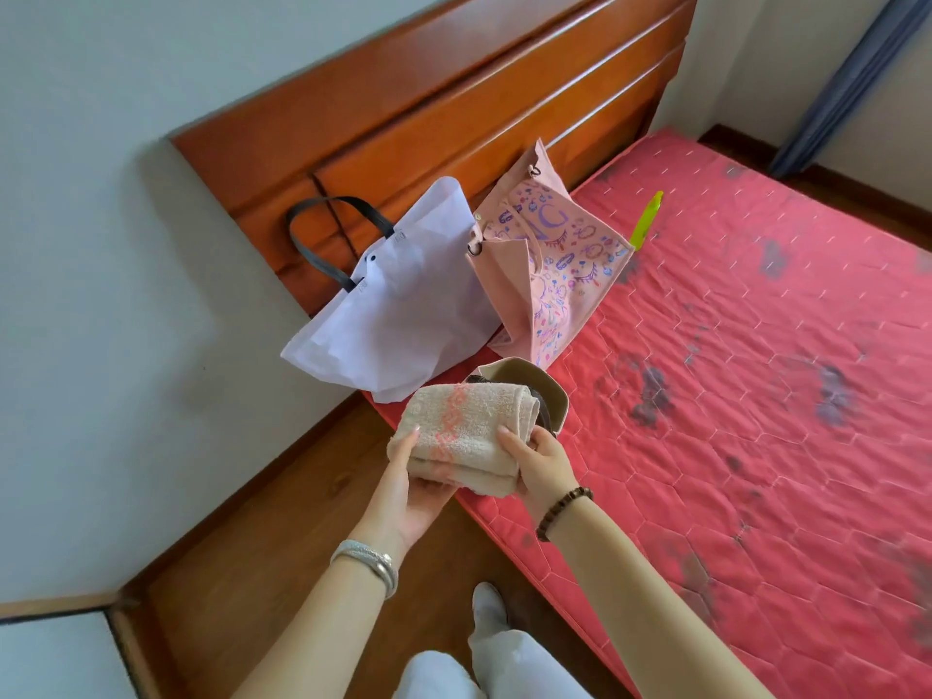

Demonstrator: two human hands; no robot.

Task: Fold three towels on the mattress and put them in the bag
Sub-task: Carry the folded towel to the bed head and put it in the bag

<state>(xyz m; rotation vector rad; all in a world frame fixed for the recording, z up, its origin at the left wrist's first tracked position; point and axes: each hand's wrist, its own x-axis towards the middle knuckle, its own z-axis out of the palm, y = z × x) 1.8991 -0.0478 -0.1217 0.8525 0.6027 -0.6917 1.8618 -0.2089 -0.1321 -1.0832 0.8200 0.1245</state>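
Folded towels (464, 426), beige with a pink band, are held as a stack in the air over the near left corner of the red mattress (756, 345).

Left hand (418, 476): palm up under the stack, thumb laid on top, gripping the left end.

Right hand (539, 461): fingers curled round the right end, thumb on top.

The number of towels in the stack cannot be told.

A beige bag (547, 391) stands on the mattress just beyond the stack, its mouth open towards it and touching or almost touching the far right edge of the towels.

Farther off, a white bag (403, 315) with black handles and a pink printed bag (555, 269) lean against the wooden headboard (454, 103).
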